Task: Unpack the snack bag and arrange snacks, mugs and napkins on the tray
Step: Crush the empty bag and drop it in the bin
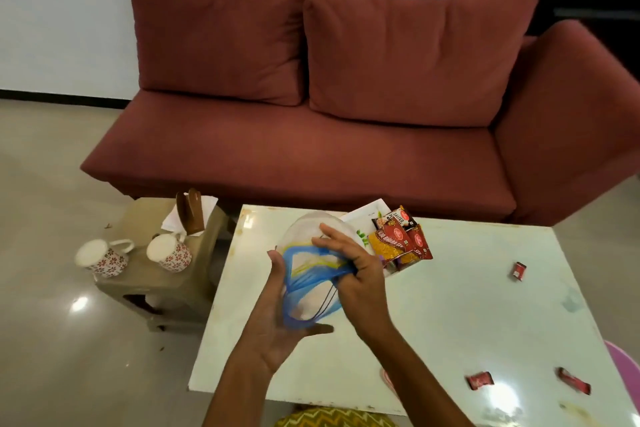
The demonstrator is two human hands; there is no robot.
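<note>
Both hands are on a clear zip bag (313, 274) w/ blue and yellow seal strips, held up over the near-left part of the white counter (450, 305). Left hand (277, 319) is spread open under/against the bag's left side, thumb pointing right, more cupping than gripping. Right hand (349, 265) is pinching the bunched blue seal edge, fingers curled around it. Bag looks empty, tho motion blur makes it hard to be sure. Behind the right hand, at the far edge of the counter, snack packets (401, 241) are piled on a white tray (363, 215): a salted peanuts pack, an aloo bhujia sev pack and another red one. Small red wrapped candies are scattered on the right side of the counter: one further back (518, 270), two near the front (479, 381) (573, 381). Left of the counter there's a low beige stool (162, 281) w/ two white floral mugs (102, 257) (168, 252) on it, plus napkins in a brown holder (190, 215). Red sofa (329, 114) at the back.
</note>
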